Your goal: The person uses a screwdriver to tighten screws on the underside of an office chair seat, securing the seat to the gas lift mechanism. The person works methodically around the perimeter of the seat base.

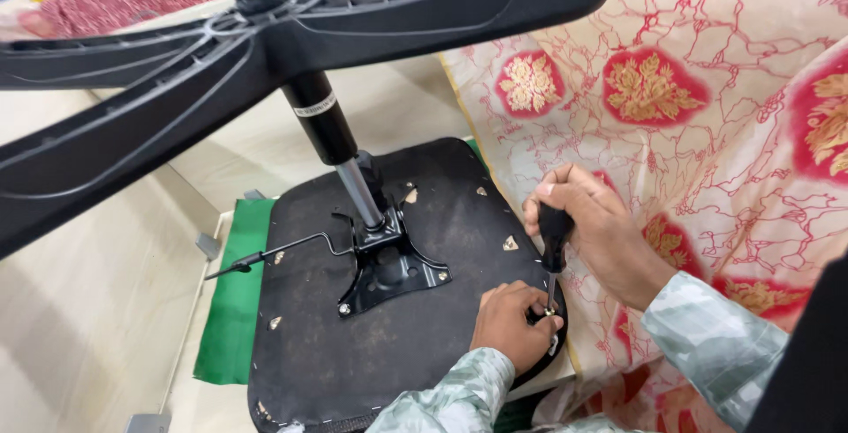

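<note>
An upside-down office chair lies before me, its black seat underside (318, 345) facing up. A black metal mounting plate (389, 269) holds the gas-lift column (331, 128), which rises to the black star base (291, 22). My right hand (587, 230) grips the black handle of a screwdriver (554, 243), held upright with its tip at the seat's right edge. My left hand (511, 322) presses on the seat right beside the tip, fingers curled around the spot where the tip meets the seat. Whether it pinches a screw is hidden.
A thin black lever (274, 252) sticks out left from the plate. A green cloth (234, 296) lies under the seat. A cream fabric with red and gold flowers (698, 106) drapes at the right. Pale floor spreads to the left. Small metal clips (511, 243) dot the seat.
</note>
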